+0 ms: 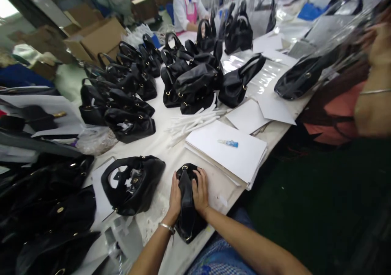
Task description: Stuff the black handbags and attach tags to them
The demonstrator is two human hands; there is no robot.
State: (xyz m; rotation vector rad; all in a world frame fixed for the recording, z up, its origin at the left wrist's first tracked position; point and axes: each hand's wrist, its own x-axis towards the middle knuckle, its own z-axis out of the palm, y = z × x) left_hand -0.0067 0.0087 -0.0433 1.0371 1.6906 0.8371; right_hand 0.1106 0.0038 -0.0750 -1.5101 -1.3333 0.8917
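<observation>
A black handbag (186, 201) stands at the front edge of the table, gold rings at its two ends. My left hand (175, 197) lies along its left side, fingers pointing away from me. Against the right side rests my right hand (200, 190), its fingers bent over the upper part. Together both hands hold the bag between them. Just to the left is another black handbag (143, 185), its handle up and clear wrapping showing in its opening. White sheets (226, 144) are stacked beyond my right hand, with a small blue-and-white tube (228, 143) on top.
Many black handbags (198, 79) crowd the table's far side, beside a bundle of white strips (195, 122). More black bags (45, 214) lie at left. A co-worker in a pink apron (190, 10) sits opposite. At right, another person's arm (374, 79) is near a plastic-covered bag (301, 77).
</observation>
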